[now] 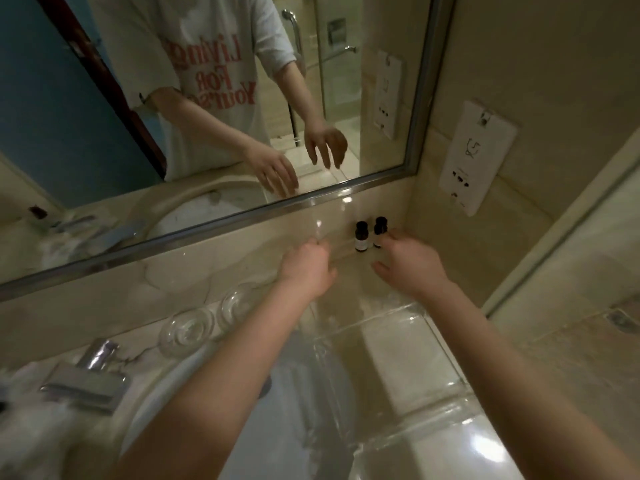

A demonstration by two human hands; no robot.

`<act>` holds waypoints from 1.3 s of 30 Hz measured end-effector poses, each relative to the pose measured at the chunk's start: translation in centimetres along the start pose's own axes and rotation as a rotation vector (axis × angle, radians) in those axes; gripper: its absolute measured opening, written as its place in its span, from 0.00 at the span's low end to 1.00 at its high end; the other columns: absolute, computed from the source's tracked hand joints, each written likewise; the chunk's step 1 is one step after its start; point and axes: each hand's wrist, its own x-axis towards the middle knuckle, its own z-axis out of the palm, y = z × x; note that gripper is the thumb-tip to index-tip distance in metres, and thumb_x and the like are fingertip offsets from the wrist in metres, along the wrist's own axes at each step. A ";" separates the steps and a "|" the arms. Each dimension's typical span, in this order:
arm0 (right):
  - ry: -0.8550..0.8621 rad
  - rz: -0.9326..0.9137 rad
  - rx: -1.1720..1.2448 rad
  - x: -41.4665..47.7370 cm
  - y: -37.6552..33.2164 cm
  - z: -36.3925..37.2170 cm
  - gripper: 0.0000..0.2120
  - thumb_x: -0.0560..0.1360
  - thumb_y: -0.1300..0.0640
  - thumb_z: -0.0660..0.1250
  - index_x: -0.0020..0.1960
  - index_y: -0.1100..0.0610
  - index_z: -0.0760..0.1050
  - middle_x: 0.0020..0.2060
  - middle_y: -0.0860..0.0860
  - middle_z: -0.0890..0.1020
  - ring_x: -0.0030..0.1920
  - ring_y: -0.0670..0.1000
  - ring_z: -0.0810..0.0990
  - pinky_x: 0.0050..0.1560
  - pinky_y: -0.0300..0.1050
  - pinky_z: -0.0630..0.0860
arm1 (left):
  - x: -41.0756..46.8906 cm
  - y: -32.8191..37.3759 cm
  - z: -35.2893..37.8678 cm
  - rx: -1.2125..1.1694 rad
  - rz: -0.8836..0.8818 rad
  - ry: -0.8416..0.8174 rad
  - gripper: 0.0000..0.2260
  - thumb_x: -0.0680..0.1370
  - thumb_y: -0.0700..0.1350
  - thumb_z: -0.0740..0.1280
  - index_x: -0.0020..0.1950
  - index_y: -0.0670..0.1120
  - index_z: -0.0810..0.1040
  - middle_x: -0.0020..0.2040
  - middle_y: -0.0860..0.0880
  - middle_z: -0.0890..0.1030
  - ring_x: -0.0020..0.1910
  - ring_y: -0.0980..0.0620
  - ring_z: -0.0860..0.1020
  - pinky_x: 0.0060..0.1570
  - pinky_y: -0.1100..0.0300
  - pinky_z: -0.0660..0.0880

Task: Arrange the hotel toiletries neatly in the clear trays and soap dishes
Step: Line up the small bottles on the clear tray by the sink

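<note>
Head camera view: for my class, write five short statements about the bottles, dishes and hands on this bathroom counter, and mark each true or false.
1. Two small dark-capped bottles stand upright in the corner below the mirror. True.
2. The left hand grips one bottle. False: it is apart from both, to their left.
3. Two round clear soap dishes lie side by side near the faucet. True.
4. The faucet stands right beside the wall socket plate. False: the faucet is at the far left, and the plate is on the right wall.
5. The right hand rests in a soap dish. False: it reaches toward the bottles.
</note>
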 end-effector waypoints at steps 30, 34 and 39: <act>-0.328 -0.516 0.066 -21.0 -36.5 11.7 0.19 0.76 0.48 0.61 0.66 0.52 0.70 0.60 0.52 0.77 0.59 0.56 0.75 0.56 0.49 0.72 | -37.2 -27.7 9.2 -0.192 -0.502 -0.134 0.19 0.77 0.56 0.61 0.58 0.43 0.75 0.58 0.44 0.77 0.57 0.43 0.75 0.54 0.52 0.74; -0.386 -0.663 0.030 -21.8 -42.4 13.9 0.18 0.76 0.49 0.60 0.65 0.52 0.71 0.57 0.53 0.78 0.57 0.56 0.76 0.54 0.50 0.74 | -42.0 -32.4 9.8 -0.209 -0.624 -0.123 0.18 0.76 0.56 0.63 0.58 0.44 0.75 0.58 0.44 0.78 0.57 0.44 0.76 0.55 0.50 0.75; -0.459 -0.800 -0.009 -22.5 -48.6 15.9 0.18 0.76 0.49 0.60 0.64 0.52 0.70 0.58 0.55 0.77 0.58 0.57 0.76 0.55 0.52 0.75 | -48.4 -37.9 10.1 -0.216 -0.788 -0.100 0.22 0.76 0.54 0.64 0.67 0.45 0.71 0.64 0.43 0.73 0.62 0.42 0.71 0.60 0.51 0.71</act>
